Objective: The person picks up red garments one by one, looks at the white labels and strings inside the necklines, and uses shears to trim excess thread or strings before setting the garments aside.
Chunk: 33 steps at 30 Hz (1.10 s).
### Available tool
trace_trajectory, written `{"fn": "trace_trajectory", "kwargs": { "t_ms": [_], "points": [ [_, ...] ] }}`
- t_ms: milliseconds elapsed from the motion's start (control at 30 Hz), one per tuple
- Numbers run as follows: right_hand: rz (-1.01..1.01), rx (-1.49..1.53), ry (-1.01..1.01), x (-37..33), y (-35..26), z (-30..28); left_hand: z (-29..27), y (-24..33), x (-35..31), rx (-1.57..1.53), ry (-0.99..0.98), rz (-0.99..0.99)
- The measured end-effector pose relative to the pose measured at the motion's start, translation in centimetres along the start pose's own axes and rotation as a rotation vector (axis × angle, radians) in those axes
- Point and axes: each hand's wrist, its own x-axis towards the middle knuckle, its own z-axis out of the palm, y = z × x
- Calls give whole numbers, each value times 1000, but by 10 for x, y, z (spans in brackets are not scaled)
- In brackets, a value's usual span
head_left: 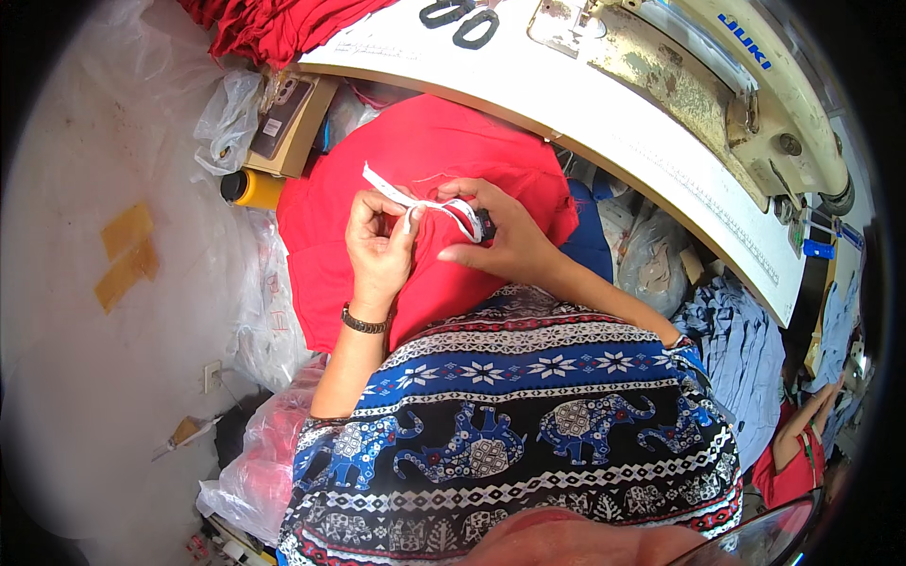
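Observation:
A narrow white tape [382, 184] is pinched between the thumb and fingers of my left hand [375, 247]. Its free end sticks up to the left, and the rest loops across to my right hand [514, 236]. That hand is curled around the loop and a small black object [485, 225], whose kind is mostly hidden by the fingers; the thumb stands apart. Under both hands, red fabric [330, 189] lies heaped over my lap. A dark watch [365, 321] circles my left wrist.
Ahead is a white sewing table [651, 156] with a sewing machine [698, 85]; more red cloth [274, 28] lies at its left end. A yellow bottle [260, 189] with a black cap and a cardboard box [307, 132] sit left. Blue-grey cloth [731, 349] and another person [797, 448] are right.

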Motion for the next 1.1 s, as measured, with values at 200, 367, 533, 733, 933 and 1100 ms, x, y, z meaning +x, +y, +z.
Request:
{"fn": "trace_trajectory", "kwargs": {
  "t_ms": [200,367,533,733,933,1100],
  "points": [
    [126,-86,-145,9,-21,-34,-3,22,10,-182,70,-57],
    [86,-280,-154,9,-3,-46,9,-7,8,-139,-11,-154],
    [-192,-419,-331,33,-25,-29,21,-1,1,-63,-4,-162],
    [-267,-513,-442,46,-7,-7,12,8,-2,-99,-24,-249],
    [-262,-478,-225,31,-4,-4,13,10,-1,-257,25,-323],
    [-195,-562,-122,21,-11,-14,17,11,3,-253,40,-248]
  ]
}}
